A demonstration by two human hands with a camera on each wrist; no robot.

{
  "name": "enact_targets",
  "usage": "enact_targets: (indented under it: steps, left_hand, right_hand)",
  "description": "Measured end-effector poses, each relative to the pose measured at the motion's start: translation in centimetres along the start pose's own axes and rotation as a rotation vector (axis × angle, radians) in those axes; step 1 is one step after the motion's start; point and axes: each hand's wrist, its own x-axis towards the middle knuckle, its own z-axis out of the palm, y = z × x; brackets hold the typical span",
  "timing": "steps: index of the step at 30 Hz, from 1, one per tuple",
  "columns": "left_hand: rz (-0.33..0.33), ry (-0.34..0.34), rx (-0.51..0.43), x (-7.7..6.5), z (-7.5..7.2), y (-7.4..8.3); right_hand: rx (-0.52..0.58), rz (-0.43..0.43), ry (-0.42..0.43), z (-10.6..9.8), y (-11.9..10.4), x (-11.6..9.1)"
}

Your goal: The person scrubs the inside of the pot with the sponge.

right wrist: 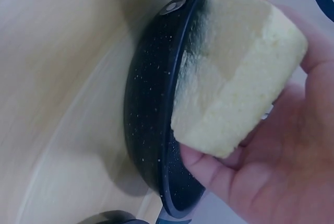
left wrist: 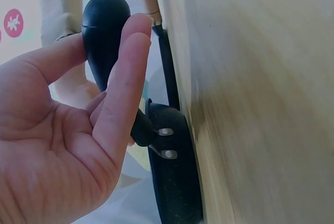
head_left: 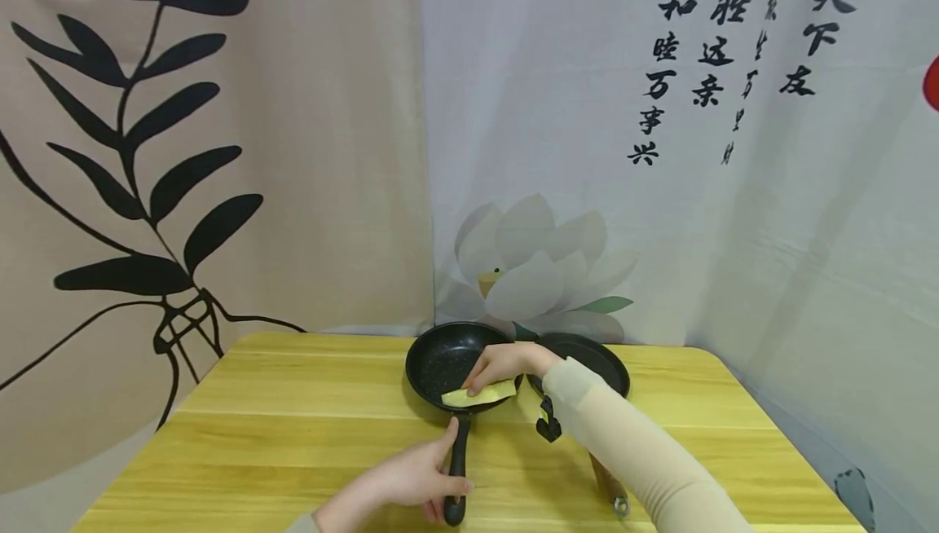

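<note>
A black speckled frying pan [head_left: 440, 354] sits near the table's back edge, its handle pointing toward me. My left hand [head_left: 421, 472] holds the black handle [head_left: 459, 455], thumb on one side and fingers on the other; the left wrist view shows the hand [left wrist: 68, 125] around the handle's end [left wrist: 104, 20]. In my right hand [head_left: 506, 363] is a pale yellow sponge [head_left: 480, 394], pinched over the pan's near inner side. Seen from the right wrist, the sponge [right wrist: 235, 72] is a thick block lying against the pan's rim [right wrist: 169, 109].
Right of the frying pan lies a second, flatter black pan [head_left: 590, 358] with a wooden handle [head_left: 607, 484], partly hidden by my right forearm. A small black item [head_left: 548, 423] is at the right wrist. Behind the wooden table [head_left: 293, 411] hangs a printed curtain [head_left: 330, 150].
</note>
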Motion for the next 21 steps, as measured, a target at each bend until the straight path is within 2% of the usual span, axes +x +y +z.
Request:
enact_targets:
  steps: [12, 21]
  left_hand:
    - [0.017, -0.025, -0.013, -0.01, -0.09, -0.04]
    - [0.023, -0.031, 0.000, 0.00, -0.08, -0.31]
  right_hand:
    - [0.113, 0.027, 0.006, 0.41, -0.26, 0.31]
    - [0.208, 0.006, 0.015, 0.91, -0.56, 0.77]
